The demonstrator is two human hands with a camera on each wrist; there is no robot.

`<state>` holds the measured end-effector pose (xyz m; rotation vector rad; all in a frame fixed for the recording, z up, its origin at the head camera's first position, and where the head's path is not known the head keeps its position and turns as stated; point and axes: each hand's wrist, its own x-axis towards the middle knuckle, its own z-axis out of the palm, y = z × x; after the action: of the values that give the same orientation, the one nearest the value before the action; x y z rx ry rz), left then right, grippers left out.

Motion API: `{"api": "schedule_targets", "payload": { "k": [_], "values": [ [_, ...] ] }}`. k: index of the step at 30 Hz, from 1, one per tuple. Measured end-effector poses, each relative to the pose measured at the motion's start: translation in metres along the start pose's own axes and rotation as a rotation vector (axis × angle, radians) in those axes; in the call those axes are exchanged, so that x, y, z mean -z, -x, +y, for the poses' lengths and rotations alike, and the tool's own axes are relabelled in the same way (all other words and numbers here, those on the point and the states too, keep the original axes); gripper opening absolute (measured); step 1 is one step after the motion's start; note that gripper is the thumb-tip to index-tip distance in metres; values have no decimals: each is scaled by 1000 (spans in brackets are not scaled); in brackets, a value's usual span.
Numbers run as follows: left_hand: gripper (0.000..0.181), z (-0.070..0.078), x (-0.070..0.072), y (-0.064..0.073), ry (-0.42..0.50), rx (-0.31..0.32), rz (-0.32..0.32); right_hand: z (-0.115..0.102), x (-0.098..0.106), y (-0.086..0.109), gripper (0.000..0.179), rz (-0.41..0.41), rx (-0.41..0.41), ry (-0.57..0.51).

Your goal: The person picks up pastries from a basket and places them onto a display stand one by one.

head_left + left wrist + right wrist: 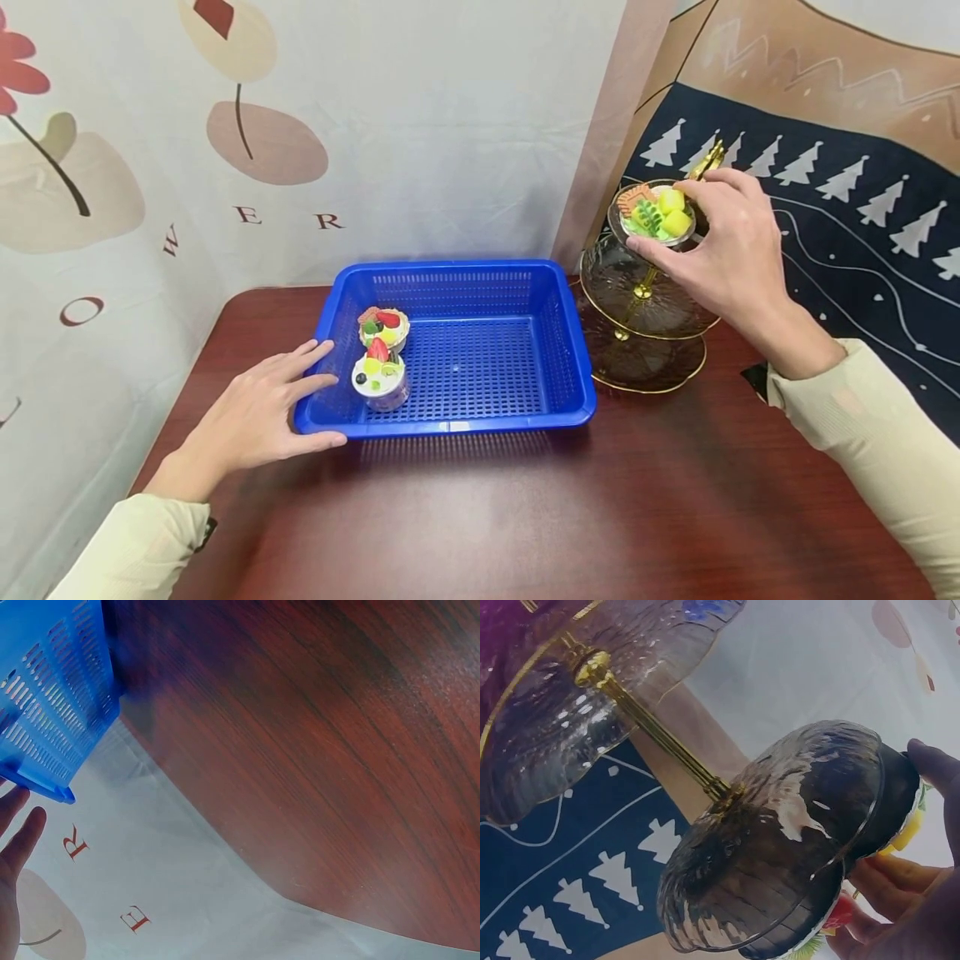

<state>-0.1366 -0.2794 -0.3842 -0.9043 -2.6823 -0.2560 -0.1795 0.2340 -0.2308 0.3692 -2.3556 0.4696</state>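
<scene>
My right hand (738, 242) grips a small toy dessert cup (648, 218) by its side, thumb in front and fingers behind. Yellow cubes, a green leaf and a biscuit top this cup. It is at the top plate (765, 847) of a tiered stand (642, 292), seen from below in the right wrist view. A red piece (840, 911) shows beyond that plate, partly hidden. At the left rim of a blue basket (480, 367), my left hand (251, 408) spreads its fingers. Two fruit-topped dessert cups (381, 383) stand inside, one behind the other.
The stand's lower glass plates (667, 358) have gold edges and sit right of the basket. Dark red wooden table (480, 517) extends in front. A pale printed cloth (450, 167) hangs behind, with a dark tree-patterned cloth (847, 250) at right.
</scene>
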Motion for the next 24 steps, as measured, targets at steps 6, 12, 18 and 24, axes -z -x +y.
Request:
{"api": "schedule_targets", "payload": {
  "k": [6, 12, 18, 24],
  "values": [
    [74, 0, 0, 1, 1, -7, 15, 1, -2, 1, 72, -20, -12, 29],
    [74, 0, -1, 2, -1, -11, 23, 1, -4, 1, 71, -7, 36, 62],
    [74, 0, 0, 2, -2, -9, 25, 0, -8, -1, 69, 46, 98, 88],
    [73, 1, 1, 0, -1, 0, 15, 4, -11, 2, 72, 105, 112, 119]
  ]
}}
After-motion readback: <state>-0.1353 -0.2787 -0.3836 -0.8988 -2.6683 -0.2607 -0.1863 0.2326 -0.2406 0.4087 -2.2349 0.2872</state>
